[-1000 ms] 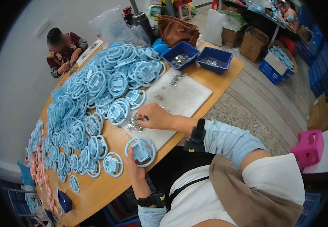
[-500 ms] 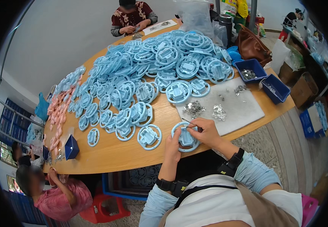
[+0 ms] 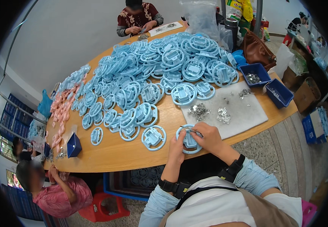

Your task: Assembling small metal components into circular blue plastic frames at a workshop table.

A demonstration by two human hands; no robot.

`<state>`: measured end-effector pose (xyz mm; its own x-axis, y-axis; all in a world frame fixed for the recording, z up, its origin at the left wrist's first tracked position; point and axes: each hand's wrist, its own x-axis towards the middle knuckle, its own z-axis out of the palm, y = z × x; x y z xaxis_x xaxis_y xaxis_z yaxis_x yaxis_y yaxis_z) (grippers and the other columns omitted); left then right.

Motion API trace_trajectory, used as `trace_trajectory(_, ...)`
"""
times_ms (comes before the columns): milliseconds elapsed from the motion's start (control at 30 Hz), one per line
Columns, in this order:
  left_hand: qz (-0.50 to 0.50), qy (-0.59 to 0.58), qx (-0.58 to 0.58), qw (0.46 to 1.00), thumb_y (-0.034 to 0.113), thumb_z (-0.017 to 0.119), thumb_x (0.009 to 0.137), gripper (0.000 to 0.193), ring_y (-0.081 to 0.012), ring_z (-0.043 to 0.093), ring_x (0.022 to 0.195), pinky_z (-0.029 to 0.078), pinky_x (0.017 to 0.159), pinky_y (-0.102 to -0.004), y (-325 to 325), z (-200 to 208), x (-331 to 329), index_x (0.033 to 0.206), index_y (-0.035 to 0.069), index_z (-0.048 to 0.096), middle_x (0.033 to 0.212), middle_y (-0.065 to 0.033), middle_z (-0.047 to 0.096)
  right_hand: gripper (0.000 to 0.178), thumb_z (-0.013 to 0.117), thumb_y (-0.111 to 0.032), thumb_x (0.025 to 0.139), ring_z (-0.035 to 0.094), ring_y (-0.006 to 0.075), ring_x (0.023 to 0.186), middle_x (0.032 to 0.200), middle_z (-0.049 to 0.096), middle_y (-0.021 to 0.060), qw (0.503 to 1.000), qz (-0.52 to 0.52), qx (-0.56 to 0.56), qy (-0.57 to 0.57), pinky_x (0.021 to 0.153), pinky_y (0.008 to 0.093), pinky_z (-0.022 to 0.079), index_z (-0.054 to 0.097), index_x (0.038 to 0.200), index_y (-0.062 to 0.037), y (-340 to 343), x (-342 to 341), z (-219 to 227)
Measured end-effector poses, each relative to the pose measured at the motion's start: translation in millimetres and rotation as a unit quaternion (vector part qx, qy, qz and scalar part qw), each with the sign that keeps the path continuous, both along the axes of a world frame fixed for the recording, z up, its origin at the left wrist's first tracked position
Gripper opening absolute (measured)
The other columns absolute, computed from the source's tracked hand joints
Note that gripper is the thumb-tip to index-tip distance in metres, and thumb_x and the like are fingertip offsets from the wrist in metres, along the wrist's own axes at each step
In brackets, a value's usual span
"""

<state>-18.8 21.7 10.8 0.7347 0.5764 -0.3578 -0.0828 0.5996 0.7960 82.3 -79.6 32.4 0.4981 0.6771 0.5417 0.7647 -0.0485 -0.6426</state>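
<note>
At the near table edge my left hand (image 3: 176, 150) grips a round light-blue plastic part (image 3: 190, 141), shaped like a toy steering wheel with a boxy centre. My right hand (image 3: 210, 138) is closed on thin metal tweezers (image 3: 193, 131), their tip over the upper rim of that part. Whether the tips pinch a small piece is too fine to make out. A matching blue wheel (image 3: 153, 138) lies just left of my left hand. Beyond my hands, silvery metal pieces (image 3: 198, 111) are heaped on a white board (image 3: 243, 123), with a second small pile (image 3: 223, 115) beside them.
A large heap of blue wheels (image 3: 164, 56) covers the table's middle. Two dark-blue bins (image 3: 278, 93) stand right, near a brown bag (image 3: 257, 51). Pink parts (image 3: 62, 109) and another bin (image 3: 73, 145) lie left. Co-workers sit at the far side (image 3: 140, 19) and left (image 3: 62, 193).
The whole view has shifted slightly, moving the table scene down and to the right. The tweezers now lie flatter across the top of the blue wheel; both hands keep their hold.
</note>
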Motion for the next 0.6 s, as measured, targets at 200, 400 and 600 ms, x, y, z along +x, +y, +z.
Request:
trace_trajectory(200,-0.003,-0.002,-0.002,1.000,0.022,0.054,0.088,0.025,-0.0103,0.058,0.081,0.048,0.067,-0.0247,-1.1,1.1,-0.2,0.104,0.002,0.055,0.092,-0.0035,0.059,0.014,0.066,-0.010,0.070,0.060,0.0282,0.067,0.082,0.060,0.0101,0.997,0.030,0.022,0.070,0.057,0.0335,0.048,0.063,0.083,-0.0049,0.0,2.7,-1.6)
trace_trajectory(400,-0.005,0.018,0.032,0.999,0.023,0.054,0.088,0.024,-0.0088,0.057,0.077,0.048,0.063,-0.0231,0.4,-3.2,-2.0,0.103,0.004,0.055,0.089,-0.0019,0.058,0.012,0.063,-0.012,0.072,0.060,0.0257,0.063,0.090,0.058,0.0083,0.999,-0.013,-0.044,-0.019,0.055,0.0324,0.049,0.064,0.083,-0.0068,-3.3,-5.9,3.9)
trace_trajectory(600,-0.004,0.015,0.049,0.999,0.022,0.054,0.088,0.023,-0.0075,0.056,0.076,0.046,0.061,-0.0216,-0.6,-5.3,-3.0,0.102,0.003,0.054,0.087,-0.0013,0.058,0.020,0.064,-0.019,0.072,0.061,0.0272,0.065,0.095,0.059,0.0104,0.994,-0.045,-0.083,-0.048,0.058,0.0344,0.049,0.065,0.089,-0.0082,-6.0,-11.6,4.9)
